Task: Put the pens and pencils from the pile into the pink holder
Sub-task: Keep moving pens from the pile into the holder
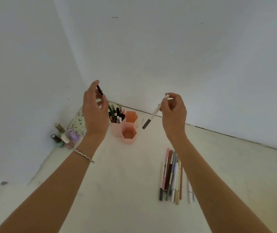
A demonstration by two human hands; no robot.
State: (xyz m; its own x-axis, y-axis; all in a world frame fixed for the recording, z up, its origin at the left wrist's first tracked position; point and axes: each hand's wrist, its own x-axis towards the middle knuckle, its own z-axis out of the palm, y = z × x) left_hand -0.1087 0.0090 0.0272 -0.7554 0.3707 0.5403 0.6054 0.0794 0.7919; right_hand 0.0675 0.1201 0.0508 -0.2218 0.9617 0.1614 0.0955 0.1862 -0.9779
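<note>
The pink holder (117, 132) has three hexagonal cells near the back corner of the white table. Its left cell is full of pens; the back and front cells look empty. My left hand (93, 111) is raised just left of the holder, fingers pinched on a dark pen (99, 90) above the full cell. My right hand (174, 113) hovers to the right of the holder and pinches the top of a white pen with a grey cap (153, 116), which hangs tilted down-left. The pile of pens (171, 175) lies on the table under my right forearm.
Several nail polish bottles (62, 137) stand at the left by the wall. A floral pouch (78, 122) lies behind my left hand. Two pale pens (190, 192) rest just right of the pile. White walls meet at the corner behind the holder.
</note>
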